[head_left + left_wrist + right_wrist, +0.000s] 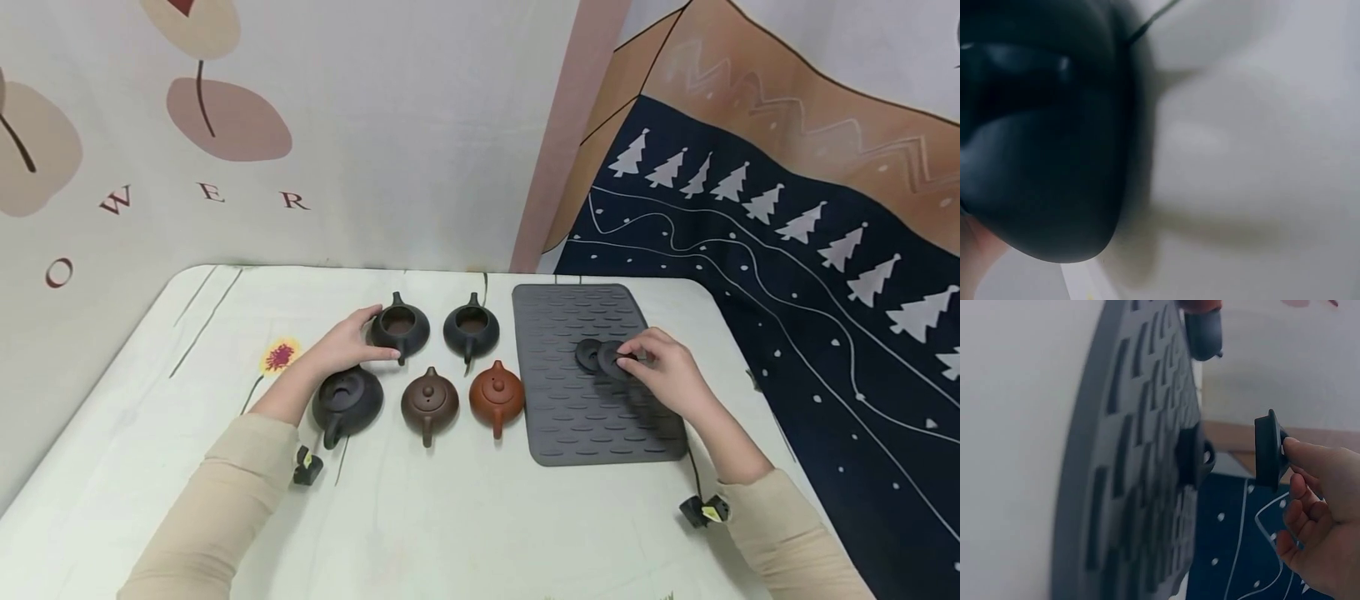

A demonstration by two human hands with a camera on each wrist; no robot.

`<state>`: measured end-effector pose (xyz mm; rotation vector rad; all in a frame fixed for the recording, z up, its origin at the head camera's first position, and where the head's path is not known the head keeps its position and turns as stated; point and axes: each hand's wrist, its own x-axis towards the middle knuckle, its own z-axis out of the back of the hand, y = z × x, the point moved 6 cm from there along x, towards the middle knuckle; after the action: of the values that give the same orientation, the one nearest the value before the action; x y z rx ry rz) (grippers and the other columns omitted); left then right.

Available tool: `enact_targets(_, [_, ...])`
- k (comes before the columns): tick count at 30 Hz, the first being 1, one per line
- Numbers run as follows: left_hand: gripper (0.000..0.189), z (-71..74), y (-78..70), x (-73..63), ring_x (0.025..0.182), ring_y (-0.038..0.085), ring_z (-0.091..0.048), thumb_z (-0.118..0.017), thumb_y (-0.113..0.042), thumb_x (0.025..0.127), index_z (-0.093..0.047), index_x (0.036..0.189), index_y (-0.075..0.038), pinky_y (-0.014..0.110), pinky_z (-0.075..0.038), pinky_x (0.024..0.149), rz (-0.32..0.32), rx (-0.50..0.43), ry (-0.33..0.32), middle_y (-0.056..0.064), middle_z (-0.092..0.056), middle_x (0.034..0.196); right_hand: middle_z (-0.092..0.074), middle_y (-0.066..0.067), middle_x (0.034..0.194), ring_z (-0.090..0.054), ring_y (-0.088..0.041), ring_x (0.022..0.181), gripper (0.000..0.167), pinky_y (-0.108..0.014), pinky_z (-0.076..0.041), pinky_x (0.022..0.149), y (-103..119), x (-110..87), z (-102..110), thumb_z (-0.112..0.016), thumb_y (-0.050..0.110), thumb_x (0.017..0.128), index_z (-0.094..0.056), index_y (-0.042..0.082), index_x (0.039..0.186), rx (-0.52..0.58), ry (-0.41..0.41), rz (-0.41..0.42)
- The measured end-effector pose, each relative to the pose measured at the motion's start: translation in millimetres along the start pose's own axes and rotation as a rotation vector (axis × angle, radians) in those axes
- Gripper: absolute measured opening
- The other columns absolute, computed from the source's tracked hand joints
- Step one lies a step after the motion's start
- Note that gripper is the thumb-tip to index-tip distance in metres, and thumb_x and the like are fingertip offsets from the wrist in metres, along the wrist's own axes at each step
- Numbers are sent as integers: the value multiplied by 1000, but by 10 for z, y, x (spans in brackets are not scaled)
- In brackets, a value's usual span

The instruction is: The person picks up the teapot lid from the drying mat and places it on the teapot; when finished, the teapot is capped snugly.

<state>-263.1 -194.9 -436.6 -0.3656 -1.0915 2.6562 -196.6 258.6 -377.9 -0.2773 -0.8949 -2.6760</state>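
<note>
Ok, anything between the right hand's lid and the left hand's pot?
Yes: the other open pot stands between them. The other lid also lies on the mat, just left of the held lid, which is raised above the mat.

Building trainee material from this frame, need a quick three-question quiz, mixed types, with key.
1. Open: which hand holds a lid above the mat?
2. True or false: the orange teapot is missing its lid.
3. Choose: how many lidless teapots stand in the back row? A) one B) two C) three

Key: 1. The right hand. 2. False; the orange teapot has its lid on. 3. B.
</note>
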Motion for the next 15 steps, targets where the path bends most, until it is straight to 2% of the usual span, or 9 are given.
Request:
enact_targets(8, [103,2,16,8,137,44,-23,-79,-39,77,-21,149,4,58,-22,107,5,-30,-8,28,-24,150,-60,-3,96,-51,-22,82,10,-35,-43,70,276,117,-6,-73,6,84,-71,7,94,51,1,47])
enact_targets(15, [102,-19,48,23,136,46,-24,-80,-38,77,-21,149,5,58,-24,107,9,-64,-5,28,-24,150,-60,-2,96,-51,-26,82,11,-36,-41,68,500,231,-75,-74,10,85,-72,8,95,92,18,60])
